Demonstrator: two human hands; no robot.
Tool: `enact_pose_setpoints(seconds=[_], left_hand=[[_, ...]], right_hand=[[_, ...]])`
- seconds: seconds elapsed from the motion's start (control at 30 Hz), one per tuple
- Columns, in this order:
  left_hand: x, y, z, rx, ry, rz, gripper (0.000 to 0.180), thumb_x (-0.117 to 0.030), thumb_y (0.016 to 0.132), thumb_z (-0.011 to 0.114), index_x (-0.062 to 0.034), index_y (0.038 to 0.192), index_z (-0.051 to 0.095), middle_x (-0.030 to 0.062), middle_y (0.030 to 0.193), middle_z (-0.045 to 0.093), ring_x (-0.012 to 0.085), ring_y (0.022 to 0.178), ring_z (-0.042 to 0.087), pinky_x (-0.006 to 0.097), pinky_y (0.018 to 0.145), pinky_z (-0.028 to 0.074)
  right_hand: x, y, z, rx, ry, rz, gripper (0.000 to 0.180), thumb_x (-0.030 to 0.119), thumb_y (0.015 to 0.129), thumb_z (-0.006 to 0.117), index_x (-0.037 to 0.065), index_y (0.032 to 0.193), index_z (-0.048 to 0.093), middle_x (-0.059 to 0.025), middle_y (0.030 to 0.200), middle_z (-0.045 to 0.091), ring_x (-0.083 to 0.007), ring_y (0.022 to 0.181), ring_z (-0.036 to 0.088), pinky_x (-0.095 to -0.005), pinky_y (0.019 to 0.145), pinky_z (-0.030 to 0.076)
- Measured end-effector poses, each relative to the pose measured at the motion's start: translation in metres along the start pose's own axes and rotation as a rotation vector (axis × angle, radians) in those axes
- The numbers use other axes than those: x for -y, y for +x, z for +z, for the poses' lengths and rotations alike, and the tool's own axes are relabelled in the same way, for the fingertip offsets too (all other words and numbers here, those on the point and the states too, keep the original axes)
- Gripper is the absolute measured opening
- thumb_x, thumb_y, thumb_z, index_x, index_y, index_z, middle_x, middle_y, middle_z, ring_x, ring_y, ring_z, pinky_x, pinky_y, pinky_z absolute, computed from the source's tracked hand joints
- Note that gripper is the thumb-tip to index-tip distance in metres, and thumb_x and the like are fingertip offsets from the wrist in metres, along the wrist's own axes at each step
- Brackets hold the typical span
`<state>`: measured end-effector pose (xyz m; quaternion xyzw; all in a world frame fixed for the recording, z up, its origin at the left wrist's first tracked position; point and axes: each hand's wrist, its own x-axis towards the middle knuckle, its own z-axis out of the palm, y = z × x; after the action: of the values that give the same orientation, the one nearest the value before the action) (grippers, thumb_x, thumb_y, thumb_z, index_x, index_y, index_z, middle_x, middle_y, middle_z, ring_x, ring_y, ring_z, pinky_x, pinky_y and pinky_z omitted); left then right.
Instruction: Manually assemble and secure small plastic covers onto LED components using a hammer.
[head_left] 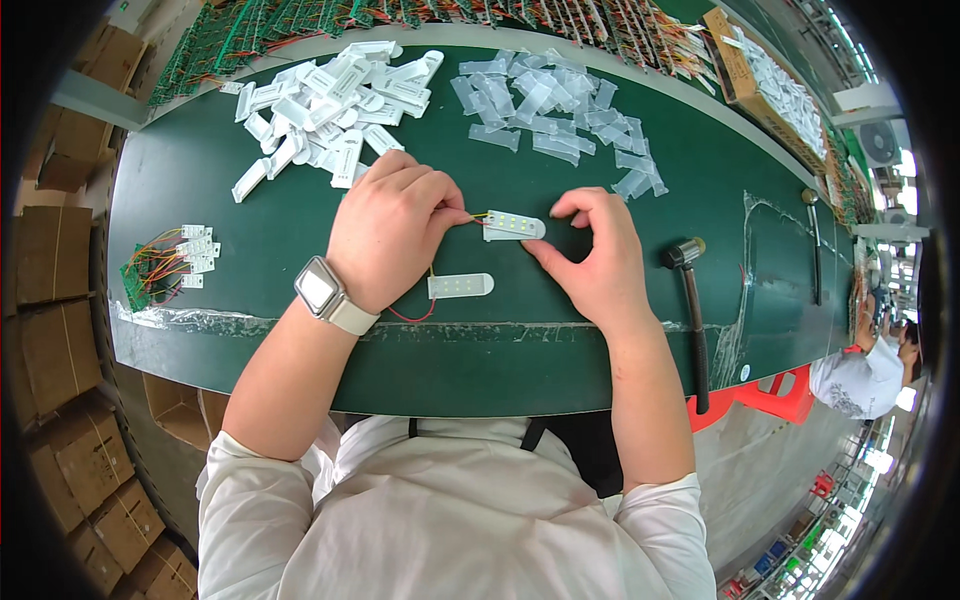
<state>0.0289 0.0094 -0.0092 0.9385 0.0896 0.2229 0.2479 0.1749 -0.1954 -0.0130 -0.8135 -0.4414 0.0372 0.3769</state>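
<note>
My left hand (395, 225) rests on the green table (250, 220), fingertips pinching the thin wires at the left end of a small white lamp housing (513, 226) with a row of light dots. My right hand (590, 255) touches the same housing at its right end with thumb and forefinger. A second white oblong cover (460, 286) lies just below, joined by a red wire (415, 312) that runs under my left hand. I wear a white-strapped watch (325, 292) on the left wrist.
A heap of white plastic shells (330, 100) lies at the back left, a spread of clear covers (550, 105) at the back middle. A small circuit-board bundle with wires (165, 265) sits left. A black-handled mallet (692, 310) lies right. Cardboard boxes (60, 330) stand left.
</note>
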Motion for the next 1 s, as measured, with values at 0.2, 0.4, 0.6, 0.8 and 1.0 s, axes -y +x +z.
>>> enact_pose_setpoints(seconds=[0.2,0.4,0.6,0.8,1.0], left_hand=[[-0.006,-0.002,-0.003,0.022,0.060,0.033,0.015,-0.009,0.080,0.087,-0.0070,0.085,0.074,0.0053,0.086,0.072,0.0268,0.091,0.066,0.040,0.079,0.056],[-0.009,-0.003,-0.003,0.040,0.033,0.052,0.017,-0.008,0.078,0.089,-0.0073,0.083,0.073,0.0041,0.085,0.071,0.0270,0.091,0.066,0.040,0.081,0.056],[-0.008,-0.004,-0.006,0.088,0.086,0.064,0.017,-0.010,0.078,0.087,-0.0078,0.082,0.071,0.0039,0.089,0.068,0.0278,0.095,0.065,0.040,0.084,0.055],[-0.004,-0.004,-0.006,0.079,0.041,0.072,0.018,-0.010,0.078,0.088,-0.0076,0.084,0.071,0.0039,0.090,0.068,0.0280,0.094,0.064,0.041,0.082,0.055],[-0.007,-0.002,-0.010,0.030,0.019,0.166,0.017,-0.010,0.076,0.090,-0.0095,0.086,0.075,0.0014,0.090,0.068,0.0254,0.094,0.064,0.040,0.081,0.054]], right_hand=[[-0.008,0.000,0.000,0.022,-0.160,-0.331,0.035,0.011,0.084,0.084,0.023,0.116,0.082,0.0026,0.113,0.070,-0.0218,0.097,0.066,-0.0364,0.080,0.057],[-0.008,-0.003,0.003,-0.024,-0.296,-0.429,0.039,0.009,0.078,0.084,0.026,0.113,0.082,0.0046,0.109,0.069,-0.0187,0.098,0.067,-0.0347,0.078,0.057],[-0.009,-0.005,0.005,-0.020,-0.312,-0.480,0.038,0.007,0.079,0.081,0.027,0.111,0.083,0.0040,0.106,0.068,-0.0184,0.099,0.067,-0.0348,0.078,0.057],[-0.006,-0.001,0.003,-0.007,-0.323,-0.521,0.032,0.009,0.079,0.082,0.023,0.107,0.084,0.0022,0.106,0.068,-0.0202,0.103,0.068,-0.0372,0.083,0.058],[-0.002,-0.002,0.006,-0.023,-0.262,-0.531,0.030,0.011,0.078,0.085,0.019,0.107,0.083,0.0018,0.106,0.070,-0.0207,0.105,0.070,-0.0382,0.082,0.058]])
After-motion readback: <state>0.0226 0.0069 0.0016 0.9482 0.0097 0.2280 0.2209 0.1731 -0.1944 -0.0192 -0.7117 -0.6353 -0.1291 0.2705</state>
